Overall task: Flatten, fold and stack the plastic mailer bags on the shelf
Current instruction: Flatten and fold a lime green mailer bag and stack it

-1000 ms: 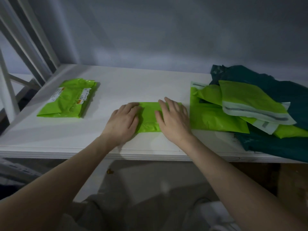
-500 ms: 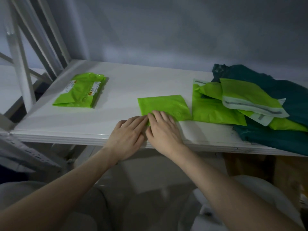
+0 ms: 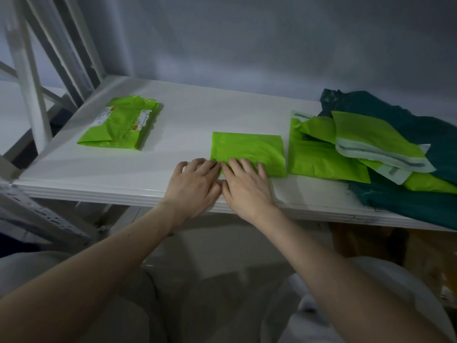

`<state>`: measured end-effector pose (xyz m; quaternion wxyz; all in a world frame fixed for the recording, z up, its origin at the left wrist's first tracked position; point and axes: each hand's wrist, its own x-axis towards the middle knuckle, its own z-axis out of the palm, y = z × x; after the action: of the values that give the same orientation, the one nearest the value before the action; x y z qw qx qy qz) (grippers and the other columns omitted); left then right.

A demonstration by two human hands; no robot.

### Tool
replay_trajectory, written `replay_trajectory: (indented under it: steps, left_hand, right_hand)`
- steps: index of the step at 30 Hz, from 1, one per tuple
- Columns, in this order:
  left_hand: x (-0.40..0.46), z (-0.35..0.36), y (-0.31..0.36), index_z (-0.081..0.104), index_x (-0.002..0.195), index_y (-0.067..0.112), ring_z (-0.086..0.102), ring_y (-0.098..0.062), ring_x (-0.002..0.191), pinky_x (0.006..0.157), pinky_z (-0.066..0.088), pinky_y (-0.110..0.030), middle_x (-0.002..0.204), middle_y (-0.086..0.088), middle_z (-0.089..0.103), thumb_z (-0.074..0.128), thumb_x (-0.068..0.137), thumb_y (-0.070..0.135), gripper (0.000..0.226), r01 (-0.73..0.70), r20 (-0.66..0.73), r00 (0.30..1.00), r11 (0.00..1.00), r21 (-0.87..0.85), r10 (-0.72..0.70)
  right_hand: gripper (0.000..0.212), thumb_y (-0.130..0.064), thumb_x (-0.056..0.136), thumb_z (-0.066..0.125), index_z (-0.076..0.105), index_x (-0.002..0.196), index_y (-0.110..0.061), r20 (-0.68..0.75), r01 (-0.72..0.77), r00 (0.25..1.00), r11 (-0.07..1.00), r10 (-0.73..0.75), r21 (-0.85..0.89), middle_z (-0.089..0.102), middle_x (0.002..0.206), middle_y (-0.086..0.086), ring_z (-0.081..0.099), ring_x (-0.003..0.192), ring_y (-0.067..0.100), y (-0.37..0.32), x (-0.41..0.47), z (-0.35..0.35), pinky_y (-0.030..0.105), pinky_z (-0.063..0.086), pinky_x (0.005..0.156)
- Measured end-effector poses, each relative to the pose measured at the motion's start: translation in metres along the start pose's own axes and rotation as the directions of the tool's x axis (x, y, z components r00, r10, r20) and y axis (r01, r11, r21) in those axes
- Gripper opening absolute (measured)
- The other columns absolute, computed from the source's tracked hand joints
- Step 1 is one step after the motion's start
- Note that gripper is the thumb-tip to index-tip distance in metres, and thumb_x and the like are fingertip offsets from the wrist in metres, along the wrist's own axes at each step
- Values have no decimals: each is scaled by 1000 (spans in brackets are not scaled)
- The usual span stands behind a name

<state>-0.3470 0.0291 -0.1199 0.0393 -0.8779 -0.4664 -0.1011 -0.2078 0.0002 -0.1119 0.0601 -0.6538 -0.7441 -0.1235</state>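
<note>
White shelf (image 3: 188,120) under a grey wall carries the folded green mailer (image 3: 249,151) near its front edge, between the finished stack (image 3: 118,125) to the left and the unfolded pile (image 3: 371,149) on the right. Left hand (image 3: 193,186) and right hand (image 3: 247,186) lie side by side, fingers straight, the grip spread flat on its near corner, pinching nothing. Creasing looks nearly done; next it needs lifting onto the stack, edges squared.

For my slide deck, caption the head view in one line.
Both hands, left hand and right hand, press flat on a folded lime-green plastic mailer bag on the white shelf.
</note>
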Motion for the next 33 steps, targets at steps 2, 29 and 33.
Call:
replay_trajectory:
  steps: [2, 29, 33]
  left_hand:
    - [-1, 0, 0, 66, 113, 13, 65, -24, 98, 81, 49, -41, 109, -2, 68, 34, 82, 37, 51, -4, -15, 1000, 1000, 27, 4]
    - [13, -6, 23, 64, 117, 17, 64, -29, 95, 83, 45, -46, 99, -9, 68, 26, 85, 41, 55, 65, 43, 997, 991, 113, -70]
    - [14, -3, 24, 64, 116, 16, 63, -30, 98, 84, 45, -46, 99, -11, 67, 28, 85, 41, 54, 64, 32, 997, 991, 117, -68]
  right_hand:
    - [50, -38, 79, 31, 66, 110, -18, -4, -12, 1000, 1000, 12, -6, 64, 107, -2, 59, 97, 20, 1, -2, 1, 41, 48, 80]
    - [56, -36, 84, 28, 59, 121, -8, 73, -169, 984, 984, 165, 55, 59, 113, 12, 54, 101, 34, 48, -24, -1, 41, 51, 75]
    - [50, -35, 88, 35, 56, 115, 1, 97, -221, 972, 970, 212, 104, 58, 108, 16, 54, 101, 33, 60, -31, 0, 40, 47, 81]
